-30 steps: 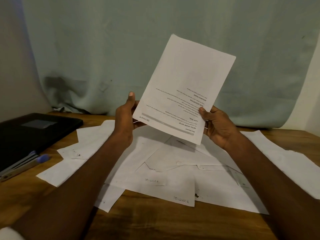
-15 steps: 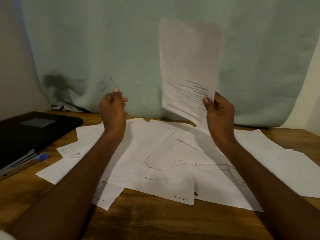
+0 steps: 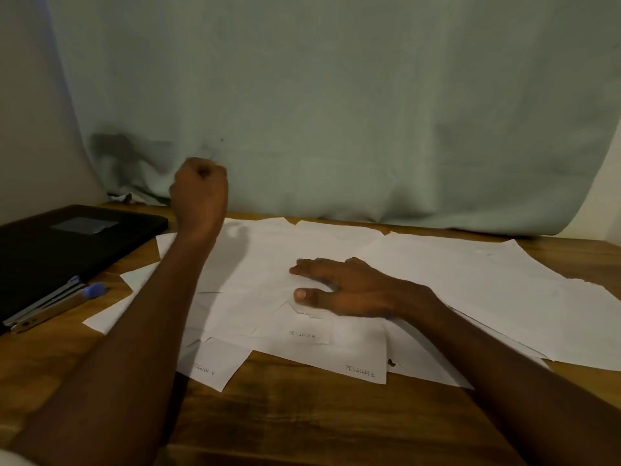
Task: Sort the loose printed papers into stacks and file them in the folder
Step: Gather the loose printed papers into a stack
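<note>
Several loose white printed papers (image 3: 336,351) lie overlapping across the middle of the wooden table (image 3: 319,418). A large sheet (image 3: 470,284) lies on top at the right. My right hand (image 3: 349,290) lies flat on the papers, fingers straight and pointing left. My left hand (image 3: 200,190) is raised above the table's far left, its fingers curled into a fist with nothing in it. The black folder (image 3: 60,243) lies closed at the left edge.
A pen with a blue cap (image 3: 67,302) lies along the folder's near edge. A pale green cloth (image 3: 336,112) hangs behind the table. Bare wood shows along the front of the table.
The sheet that both hands held up has gone down onto the pile. My right hand dropped flat onto the papers. My left hand let go, stayed raised and curled into a fist.
</note>
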A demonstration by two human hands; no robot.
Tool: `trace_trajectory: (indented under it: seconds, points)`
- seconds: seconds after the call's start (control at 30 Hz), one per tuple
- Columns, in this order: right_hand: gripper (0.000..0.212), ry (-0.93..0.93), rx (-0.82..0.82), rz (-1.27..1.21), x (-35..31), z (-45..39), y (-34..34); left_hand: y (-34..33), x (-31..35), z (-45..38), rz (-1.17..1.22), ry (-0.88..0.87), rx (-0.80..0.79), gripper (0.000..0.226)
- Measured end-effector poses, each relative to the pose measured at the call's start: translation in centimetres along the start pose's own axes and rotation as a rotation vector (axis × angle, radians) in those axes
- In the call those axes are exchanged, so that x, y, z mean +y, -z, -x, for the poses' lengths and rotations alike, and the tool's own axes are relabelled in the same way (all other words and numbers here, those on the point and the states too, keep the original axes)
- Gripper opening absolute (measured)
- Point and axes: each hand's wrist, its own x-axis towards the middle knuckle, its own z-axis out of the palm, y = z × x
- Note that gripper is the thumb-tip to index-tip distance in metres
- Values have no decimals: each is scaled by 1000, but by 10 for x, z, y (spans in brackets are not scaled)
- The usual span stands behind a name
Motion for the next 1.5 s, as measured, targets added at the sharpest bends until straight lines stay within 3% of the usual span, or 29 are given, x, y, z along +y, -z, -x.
trace_trajectory:
  seconds: [0.07,0.13,0.23,0.3,0.37,0.47,0.57,0.7,0.9,1.03,1.1,1.17,1.23,1.3,1.4,1.5]
  points:
    - [72,1,5,-221,2,0,2,-13,-2,15,-58,-37,-290,21]
    - [50,-1,134,-345,7,0,7,-27,-6,33,-213,-154,-519,18]
    - [20,4,472,-166,31,2,26,-45,-12,57,-372,-340,-736,18]
    - [13,-129,515,-112,50,14,45,-50,-14,73,-354,-397,-865,18]
    - [27,-284,434,-20,60,32,63,-53,-14,88,-367,-455,-1004,31]
    - [77,-496,123,66,73,55,79,-60,-14,98,-520,-484,-1161,52]
    - [103,-602,-114,104,81,58,80,-61,-20,89,-707,-460,-1149,62]
    - [92,-592,-85,79,88,53,75,-61,-25,81,-789,-417,-1105,63]
    - [42,-558,216,0,90,53,81,-58,-23,84,-663,-424,-989,57]
    - [27,-522,774,97,81,52,85,-58,-18,85,-482,-443,-823,49]
    - [21,-308,1079,-283,70,53,99,-61,-10,85,-342,-385,-749,51]
    - [14,19,1222,-887,56,59,117,-61,-1,84,-183,-301,-682,54]
    - [16,304,1160,-1317,50,66,126,-59,5,83,-54,-190,-675,56]
    - [19,478,1047,-1570,52,68,124,-56,8,85,49,-78,-703,60]
    - [24,558,926,-1843,67,60,113,-55,10,87,104,28,-724,56]
    - [40,539,807,-1953,79,52,106,-55,9,84,181,156,-712,49]
